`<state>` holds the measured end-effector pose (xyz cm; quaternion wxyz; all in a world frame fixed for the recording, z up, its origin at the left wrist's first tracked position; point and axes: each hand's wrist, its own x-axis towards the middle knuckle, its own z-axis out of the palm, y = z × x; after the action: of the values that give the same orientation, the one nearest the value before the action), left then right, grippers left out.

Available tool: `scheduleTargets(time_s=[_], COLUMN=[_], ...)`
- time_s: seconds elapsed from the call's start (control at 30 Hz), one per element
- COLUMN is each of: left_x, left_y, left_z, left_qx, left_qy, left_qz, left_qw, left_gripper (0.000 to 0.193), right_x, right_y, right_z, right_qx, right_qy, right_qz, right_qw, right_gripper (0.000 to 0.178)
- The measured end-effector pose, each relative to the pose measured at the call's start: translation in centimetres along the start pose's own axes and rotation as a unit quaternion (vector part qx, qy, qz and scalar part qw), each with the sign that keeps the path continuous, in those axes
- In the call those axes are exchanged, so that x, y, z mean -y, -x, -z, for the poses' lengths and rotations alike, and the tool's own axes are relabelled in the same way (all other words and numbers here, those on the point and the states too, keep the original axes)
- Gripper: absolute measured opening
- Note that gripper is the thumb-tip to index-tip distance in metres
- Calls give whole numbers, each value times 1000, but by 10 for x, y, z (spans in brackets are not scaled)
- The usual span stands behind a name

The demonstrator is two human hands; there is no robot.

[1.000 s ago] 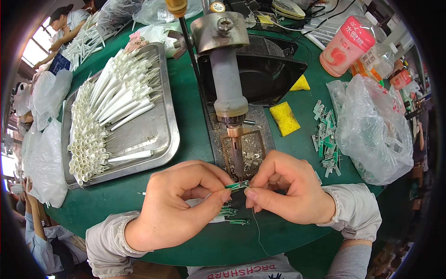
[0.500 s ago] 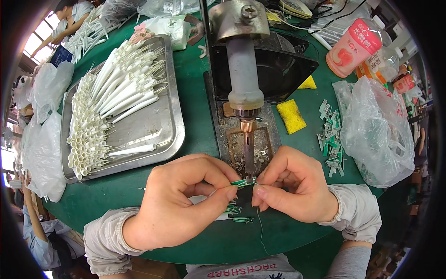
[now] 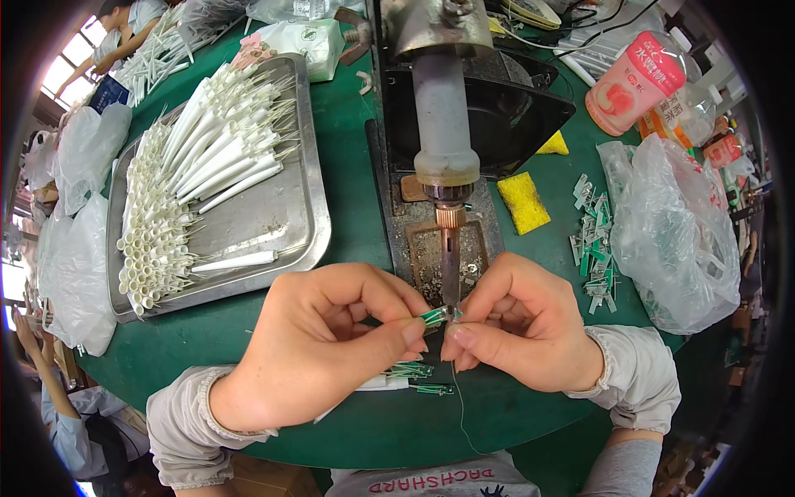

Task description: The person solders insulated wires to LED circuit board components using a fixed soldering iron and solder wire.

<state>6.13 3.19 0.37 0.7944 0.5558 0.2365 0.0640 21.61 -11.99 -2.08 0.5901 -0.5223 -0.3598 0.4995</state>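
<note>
My left hand (image 3: 327, 344) is closed, thumb and forefinger pinching a small green circuit board (image 3: 433, 316) right under the tip of an upright soldering iron (image 3: 450, 265). My right hand (image 3: 526, 327) pinches a thin wire (image 3: 460, 407), probably solder, close to the board's right end. The wire's loose length hangs below that hand toward the table edge. At the tip, board, wire and iron meet; whether they touch is too small to tell. Beneath my left hand lie white tubes (image 3: 383, 384) with green boards (image 3: 432, 388) at their ends, partly hidden.
A metal tray (image 3: 286, 224) of white tubes (image 3: 224, 170) stands at left. Right of the iron's stand lie a yellow sponge (image 3: 523, 203), a pile of small green boards (image 3: 592, 236) and a plastic bag (image 3: 679, 240). Behind is a pink-labelled bottle (image 3: 633, 83). Another person (image 3: 132, 29) sits far left.
Both hands have shifted slightly, and the board now sits closer against the iron's tip. The view has moved a little, so the iron appears farther right. Both pinches are unchanged.
</note>
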Motion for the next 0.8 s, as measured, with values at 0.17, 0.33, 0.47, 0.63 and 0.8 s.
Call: scheduleTargets(time_s=[0.17, 0.33, 0.47, 0.63, 0.8], left_x=[1, 1, 2, 2, -1], left_y=[-4, -2, 2, 4, 5], left_z=[9, 5, 6, 5, 6], left_qx=[5, 11, 9, 13, 53], left_qy=[24, -20, -56, -116, -216], left_qz=[40, 20, 14, 4, -24], left_qw=[999, 1000, 998, 993, 975], left_gripper=[6, 6, 6, 5, 3], right_x=[3, 23, 40, 34, 25], right_y=[2, 5, 7, -9, -18], right_z=[2, 4, 23, 83, 108], right_qx=[2, 108, 81, -234, -262], right_qy=[13, 235, 527, 779, 816], right_qz=[-13, -103, 60, 98, -23], right_qw=[1000, 961, 844, 573, 515], right_gripper=[11, 15, 17, 23, 24])
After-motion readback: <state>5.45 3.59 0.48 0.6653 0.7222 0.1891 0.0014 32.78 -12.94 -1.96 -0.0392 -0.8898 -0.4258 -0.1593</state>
